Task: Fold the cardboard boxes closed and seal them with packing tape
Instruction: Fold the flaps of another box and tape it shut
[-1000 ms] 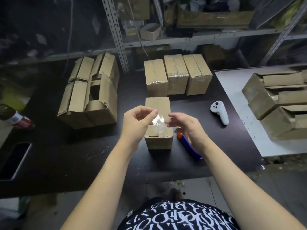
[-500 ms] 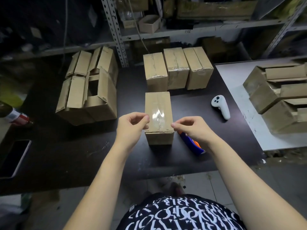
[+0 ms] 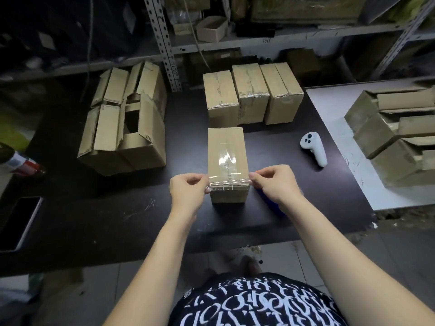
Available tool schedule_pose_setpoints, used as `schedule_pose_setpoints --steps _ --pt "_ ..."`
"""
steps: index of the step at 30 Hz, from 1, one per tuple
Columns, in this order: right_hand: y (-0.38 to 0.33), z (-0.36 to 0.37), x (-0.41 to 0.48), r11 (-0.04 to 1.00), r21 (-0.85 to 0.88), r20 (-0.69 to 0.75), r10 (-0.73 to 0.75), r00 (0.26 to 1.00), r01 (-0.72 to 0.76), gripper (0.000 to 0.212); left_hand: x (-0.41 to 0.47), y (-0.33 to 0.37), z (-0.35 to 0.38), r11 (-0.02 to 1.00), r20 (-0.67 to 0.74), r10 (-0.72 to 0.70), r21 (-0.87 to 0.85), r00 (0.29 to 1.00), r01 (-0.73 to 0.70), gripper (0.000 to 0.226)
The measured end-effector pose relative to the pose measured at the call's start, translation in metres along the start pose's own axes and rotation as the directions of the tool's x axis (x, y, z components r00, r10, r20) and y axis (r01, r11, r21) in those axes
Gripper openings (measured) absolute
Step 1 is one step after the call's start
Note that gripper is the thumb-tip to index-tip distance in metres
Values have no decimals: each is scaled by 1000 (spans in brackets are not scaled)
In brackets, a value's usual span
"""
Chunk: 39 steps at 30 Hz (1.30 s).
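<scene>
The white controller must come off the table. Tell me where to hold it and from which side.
Take the controller by its slim handle, the end nearer you, coming down from above across its narrow width. It lies flat on the table with bare surface around it.

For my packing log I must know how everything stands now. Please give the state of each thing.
Front box: closed, tape on top.
Tape strip: stretched across the front box's near edge.
Left hand: pinches the strip's left end.
Right hand: pinches the strip's right end.
Three back boxes: closed and taped.
Left boxes: flaps open, untaped.
Right boxes: flaps loose, unsealed.
Controller: lying idle.
Phone: screen dark.
</scene>
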State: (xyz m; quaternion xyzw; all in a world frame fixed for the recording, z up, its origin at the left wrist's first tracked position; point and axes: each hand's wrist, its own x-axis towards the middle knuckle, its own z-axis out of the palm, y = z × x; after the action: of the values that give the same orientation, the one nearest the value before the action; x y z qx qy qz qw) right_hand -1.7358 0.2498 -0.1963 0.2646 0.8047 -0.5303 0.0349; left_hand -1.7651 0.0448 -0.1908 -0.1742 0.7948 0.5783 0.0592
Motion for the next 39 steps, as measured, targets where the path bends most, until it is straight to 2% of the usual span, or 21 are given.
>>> schedule_pose_setpoints --steps 3,6,22,31,39 --pt "-8 0 -4 982 -181 -41 -60 997 51 20 4 -4 1 998 -6 14 55 1000 -13 24" --pt "-9 2 -2 967 -245 -52 -92 994 76 17 2 -3 0 994 -9 34 101 999 -33 26" --pt "-7 9 -3 959 -263 -41 -116 992 102 12 2 2 -5 985 -53 18 171 998 -8 15" --pt "-6 14 -3 965 -235 -31 -123 992 113 14 7 1 -3 919 -81 114 388 990 -74 15" --pt "-2 17 -5 965 -238 -30 -121 992 111 11 3 -2 -1 899 -136 142 433 981 -70 13"
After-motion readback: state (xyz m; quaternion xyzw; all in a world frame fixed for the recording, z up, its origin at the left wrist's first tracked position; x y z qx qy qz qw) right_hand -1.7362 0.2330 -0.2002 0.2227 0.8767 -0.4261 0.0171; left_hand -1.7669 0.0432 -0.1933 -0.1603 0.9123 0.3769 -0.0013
